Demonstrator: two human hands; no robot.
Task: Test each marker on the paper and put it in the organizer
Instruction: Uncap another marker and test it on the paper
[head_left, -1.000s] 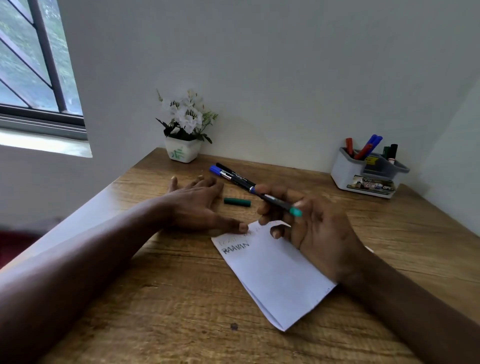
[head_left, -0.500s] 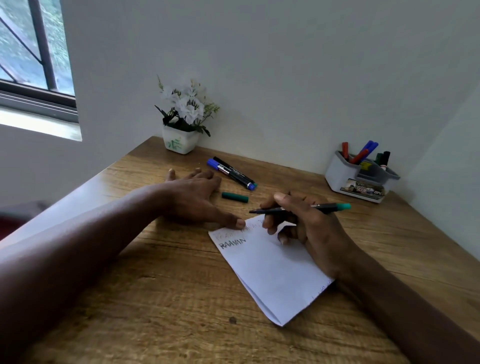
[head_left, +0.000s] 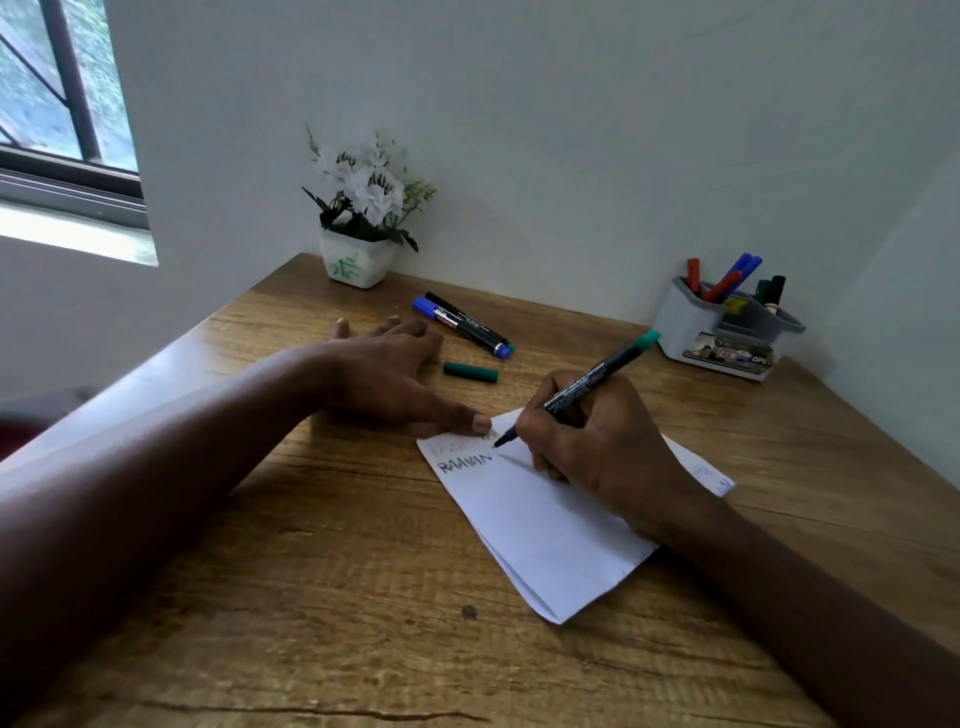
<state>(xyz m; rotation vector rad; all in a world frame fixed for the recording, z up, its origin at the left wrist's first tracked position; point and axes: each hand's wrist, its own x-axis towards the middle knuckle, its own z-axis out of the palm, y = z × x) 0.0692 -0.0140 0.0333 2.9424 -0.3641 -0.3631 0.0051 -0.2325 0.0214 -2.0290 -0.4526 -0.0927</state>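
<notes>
My right hand (head_left: 602, 447) grips a black marker with a green end (head_left: 597, 376), its tip touching the white folded paper (head_left: 545, 540) near some writing. My left hand (head_left: 395, 374) lies flat on the desk, fingers spread, thumb pressing the paper's top left corner. The marker's green cap (head_left: 470, 372) lies on the desk just behind the paper. Two more markers (head_left: 465, 326), one with a blue cap, lie side by side behind my left hand. The grey-white organizer (head_left: 724, 332) stands at the back right with several markers in it.
A white pot of white flowers (head_left: 363, 218) stands at the back against the wall. The wooden desk (head_left: 322, 597) meets walls at the back and right. A window is at the upper left.
My right hand turned the marker around, from lying level with the tip pointing left to a writing grip, and lowered its tip onto the paper. My left hand stayed put.
</notes>
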